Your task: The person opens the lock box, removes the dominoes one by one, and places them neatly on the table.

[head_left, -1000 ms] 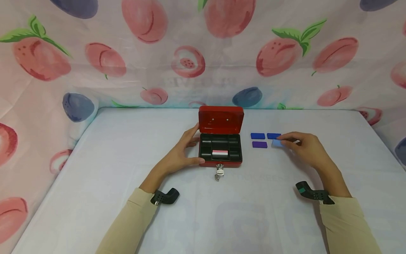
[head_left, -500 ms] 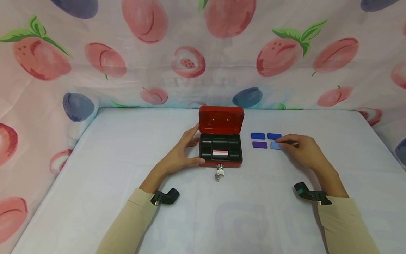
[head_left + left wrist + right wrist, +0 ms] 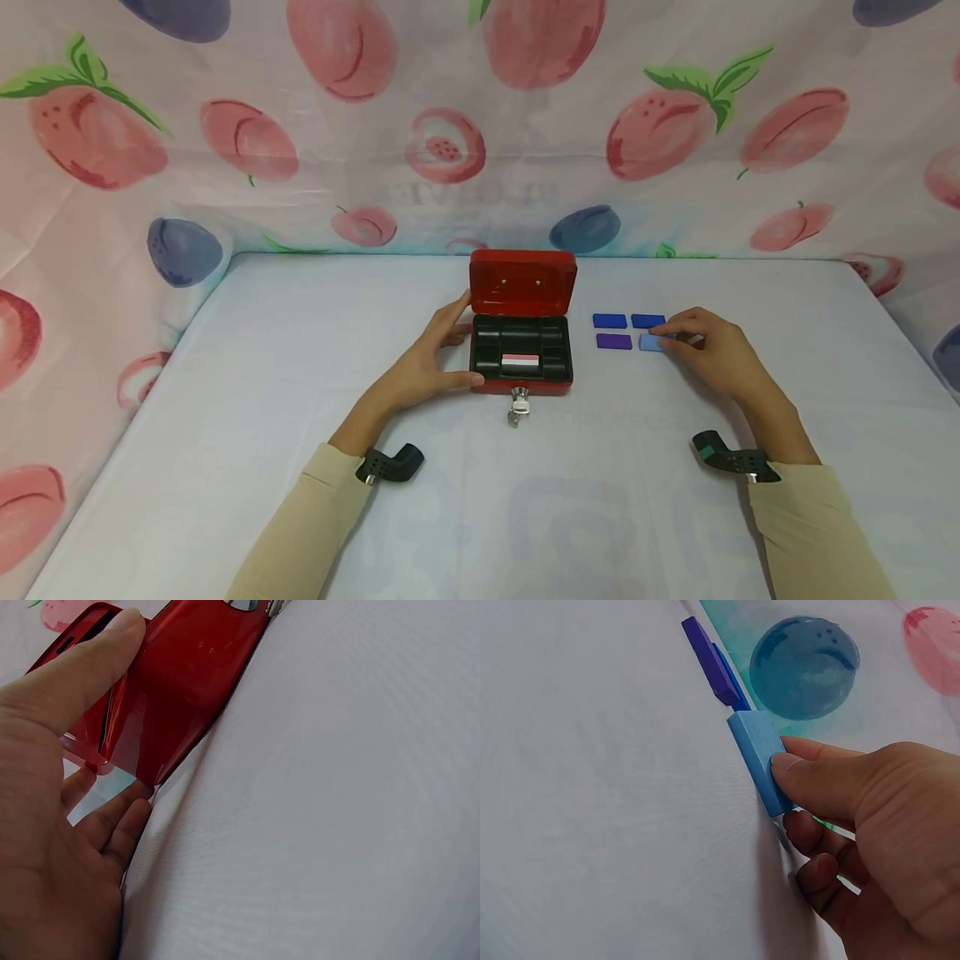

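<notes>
In the head view, an open red cash box [image 3: 522, 387] with a black compartment tray stands mid-table, a key hanging at its front lock. My left hand [image 3: 420, 367] rests against its left side, thumb on the front corner. In the left wrist view the thumb [image 3: 82, 671] lies straight along the red box [image 3: 187, 667]. Right of the box, my right hand [image 3: 708, 350] pinches a light blue block [image 3: 649, 342] between thumb and fingers. In the right wrist view this block [image 3: 759, 761] stands at the end of a purple block [image 3: 707, 660], its lower edge near the cloth.
A purple block [image 3: 614, 342] and two dark blue blocks, one at the left [image 3: 610, 321] and one at the right [image 3: 648, 321], lie beside the box. A pink and white block [image 3: 521, 361] sits in the tray's front middle compartment. A fruit-print cloth [image 3: 525, 200] hangs behind the table.
My right hand has shifted slightly left and the light blue block has come down level into line beside the purple one. The left hand and the box have stayed put.
</notes>
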Demonstrator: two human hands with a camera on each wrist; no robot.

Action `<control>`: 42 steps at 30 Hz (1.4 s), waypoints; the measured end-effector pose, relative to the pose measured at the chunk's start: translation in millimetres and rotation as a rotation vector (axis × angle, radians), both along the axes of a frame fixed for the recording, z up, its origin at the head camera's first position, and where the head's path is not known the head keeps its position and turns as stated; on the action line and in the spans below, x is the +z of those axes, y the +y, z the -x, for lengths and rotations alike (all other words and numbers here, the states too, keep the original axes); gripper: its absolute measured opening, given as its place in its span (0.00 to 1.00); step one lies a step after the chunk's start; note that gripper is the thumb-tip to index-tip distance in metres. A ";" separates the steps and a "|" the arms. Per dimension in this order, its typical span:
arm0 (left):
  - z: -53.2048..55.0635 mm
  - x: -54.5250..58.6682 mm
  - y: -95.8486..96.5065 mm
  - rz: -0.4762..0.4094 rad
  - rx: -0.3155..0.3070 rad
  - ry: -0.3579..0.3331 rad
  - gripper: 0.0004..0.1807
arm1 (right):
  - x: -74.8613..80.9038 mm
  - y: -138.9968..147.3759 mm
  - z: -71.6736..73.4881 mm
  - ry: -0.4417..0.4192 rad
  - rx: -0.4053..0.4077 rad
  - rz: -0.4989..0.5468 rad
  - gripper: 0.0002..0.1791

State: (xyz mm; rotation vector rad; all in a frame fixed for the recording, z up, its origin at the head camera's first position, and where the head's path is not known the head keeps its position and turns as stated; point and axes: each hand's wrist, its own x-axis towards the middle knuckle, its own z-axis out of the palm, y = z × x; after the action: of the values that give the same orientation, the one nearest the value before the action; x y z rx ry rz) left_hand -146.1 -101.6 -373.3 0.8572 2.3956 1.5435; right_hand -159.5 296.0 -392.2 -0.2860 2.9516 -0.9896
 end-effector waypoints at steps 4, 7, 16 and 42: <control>1.8 -3.4 -0.8 -0.006 0.002 0.005 0.53 | -1.2 -0.6 1.1 0.041 0.005 -0.016 0.11; 6.8 -13.0 -2.3 0.002 0.004 0.017 0.54 | -2.3 -1.1 1.9 0.079 0.007 -0.028 0.09; 17.4 -32.1 -5.4 0.002 0.013 0.024 0.55 | -3.1 -2.7 2.2 0.116 -0.013 -0.034 0.09; 1.8 -3.1 0.2 -0.002 -0.001 0.004 0.54 | -6.3 -2.0 -0.3 0.069 -0.016 -0.005 0.11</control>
State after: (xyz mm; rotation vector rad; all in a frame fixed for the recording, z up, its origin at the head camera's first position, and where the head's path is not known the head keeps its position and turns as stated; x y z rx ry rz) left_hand -147.9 -101.4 -376.4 0.8618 2.3965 1.5454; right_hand -159.2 294.0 -398.5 -0.3030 3.0220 -0.9935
